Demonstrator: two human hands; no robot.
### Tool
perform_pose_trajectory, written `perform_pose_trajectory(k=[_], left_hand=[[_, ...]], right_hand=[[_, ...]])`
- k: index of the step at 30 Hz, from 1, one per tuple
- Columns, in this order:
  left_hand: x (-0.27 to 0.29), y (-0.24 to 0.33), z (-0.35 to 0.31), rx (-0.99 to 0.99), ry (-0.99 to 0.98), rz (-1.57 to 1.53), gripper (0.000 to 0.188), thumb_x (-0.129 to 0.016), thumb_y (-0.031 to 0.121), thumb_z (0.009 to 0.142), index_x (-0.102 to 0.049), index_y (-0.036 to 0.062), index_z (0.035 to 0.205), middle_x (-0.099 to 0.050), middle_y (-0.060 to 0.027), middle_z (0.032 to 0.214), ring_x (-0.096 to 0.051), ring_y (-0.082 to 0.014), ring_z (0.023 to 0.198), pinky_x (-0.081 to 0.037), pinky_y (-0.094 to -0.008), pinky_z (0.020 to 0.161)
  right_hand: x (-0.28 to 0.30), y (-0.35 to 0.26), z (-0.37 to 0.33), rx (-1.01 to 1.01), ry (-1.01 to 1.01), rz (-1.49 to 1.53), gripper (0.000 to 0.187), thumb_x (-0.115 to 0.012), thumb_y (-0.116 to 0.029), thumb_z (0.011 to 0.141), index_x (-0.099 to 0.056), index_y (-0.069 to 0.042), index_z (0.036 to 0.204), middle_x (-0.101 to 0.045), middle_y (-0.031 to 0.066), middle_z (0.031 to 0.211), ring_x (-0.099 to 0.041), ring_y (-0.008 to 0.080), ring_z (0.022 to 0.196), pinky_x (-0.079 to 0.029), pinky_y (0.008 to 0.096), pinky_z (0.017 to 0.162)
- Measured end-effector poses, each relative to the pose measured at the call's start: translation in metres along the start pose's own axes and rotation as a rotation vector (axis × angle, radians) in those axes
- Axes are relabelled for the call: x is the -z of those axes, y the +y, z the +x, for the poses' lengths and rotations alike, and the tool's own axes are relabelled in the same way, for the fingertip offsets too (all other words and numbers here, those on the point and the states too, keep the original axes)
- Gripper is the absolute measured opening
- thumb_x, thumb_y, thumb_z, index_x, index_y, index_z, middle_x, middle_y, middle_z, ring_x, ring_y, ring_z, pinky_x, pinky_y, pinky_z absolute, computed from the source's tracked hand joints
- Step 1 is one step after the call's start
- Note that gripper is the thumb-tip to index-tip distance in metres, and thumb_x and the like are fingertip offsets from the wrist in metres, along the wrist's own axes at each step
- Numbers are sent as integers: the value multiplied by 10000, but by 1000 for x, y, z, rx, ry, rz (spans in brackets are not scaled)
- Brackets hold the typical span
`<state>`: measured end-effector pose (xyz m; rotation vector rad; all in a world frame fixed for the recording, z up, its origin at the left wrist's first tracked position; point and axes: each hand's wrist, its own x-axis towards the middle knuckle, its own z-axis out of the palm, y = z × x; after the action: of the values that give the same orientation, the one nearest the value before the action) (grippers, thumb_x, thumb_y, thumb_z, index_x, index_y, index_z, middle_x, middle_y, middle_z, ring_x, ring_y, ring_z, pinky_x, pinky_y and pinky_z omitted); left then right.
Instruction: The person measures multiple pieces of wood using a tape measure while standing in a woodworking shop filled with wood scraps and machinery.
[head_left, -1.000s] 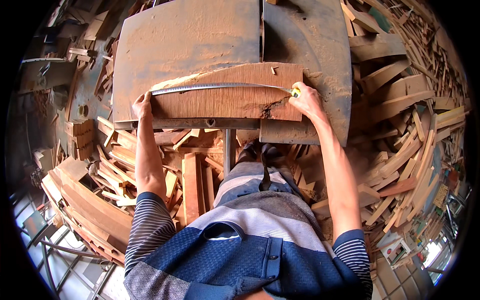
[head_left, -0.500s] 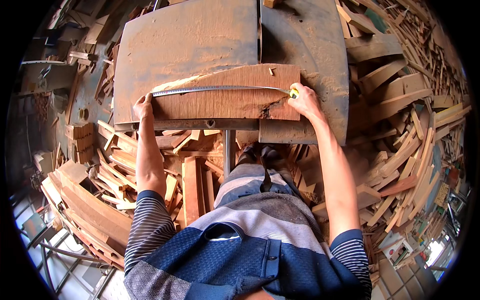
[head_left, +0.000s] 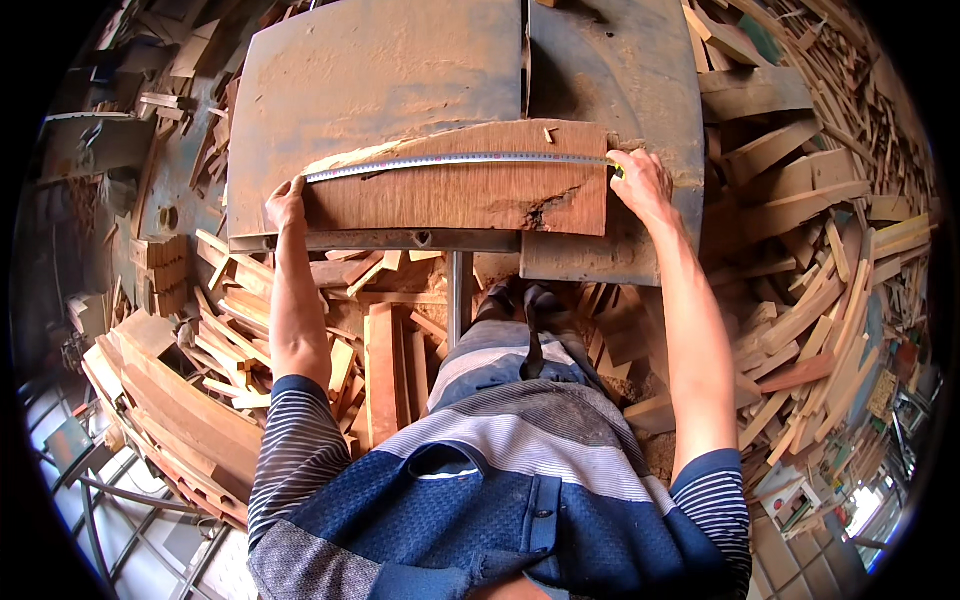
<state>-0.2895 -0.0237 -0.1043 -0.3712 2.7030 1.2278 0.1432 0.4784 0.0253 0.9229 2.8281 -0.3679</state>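
A reddish-brown wooden board [head_left: 450, 205] with a curved, rough far edge and a dark crack near its right end lies on a dusty metal machine table [head_left: 390, 80]. Along its length stretches a tape measure [head_left: 450, 160]. My left hand [head_left: 286, 201] pinches the blade's end at the board's left end. Just past the right end, my right hand [head_left: 643, 184] is closed round the tape's case, of which only a bit of yellow-green shows. A small wood chip [head_left: 549, 135] rests on the board near its far right.
Stacked curved timber [head_left: 180, 400] stands at the lower left, with loose offcuts [head_left: 240, 340] beside it. On the right, large heaps of cut wood [head_left: 790, 300] come close to the table. A metal post [head_left: 459, 300] stands below the table's near edge.
My right hand has moved right, from over the board to beyond its right end, drawing out more tape. The blade now lies farther up the board. My left hand stays at the left end.
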Motion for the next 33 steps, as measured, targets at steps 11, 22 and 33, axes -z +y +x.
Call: perform_pose_trajectory(k=[11,22,33], left_hand=[[-2,-2,1,-14,9,-6,569,-902,338,804,-739,-19,1216,-755,-179,1190,-715,-261,1097,-532,-367,1003],[39,3,-17,-129,-204,-375,264,-852,134,867,-721,-3,1050,-711,-9,904,-583,-64,754,-473,-238,649],[-3,71,-274,-545,-745,-135,354,-845,233,862,-710,16,1107,-725,-115,1067,-679,-265,1024,-553,-396,892]], right_hand=[[-5,3,0,14,37,17,445,-722,-132,824,-718,-171,1267,-698,162,1099,-646,383,1046,-539,513,912],[14,-44,-102,293,37,299,427,-715,-39,753,-734,-72,1179,-639,128,944,-620,314,919,-537,436,840],[-8,-39,-222,12,-57,583,600,-767,-181,811,-607,-24,1367,-677,220,1086,-659,376,1029,-527,446,912]])
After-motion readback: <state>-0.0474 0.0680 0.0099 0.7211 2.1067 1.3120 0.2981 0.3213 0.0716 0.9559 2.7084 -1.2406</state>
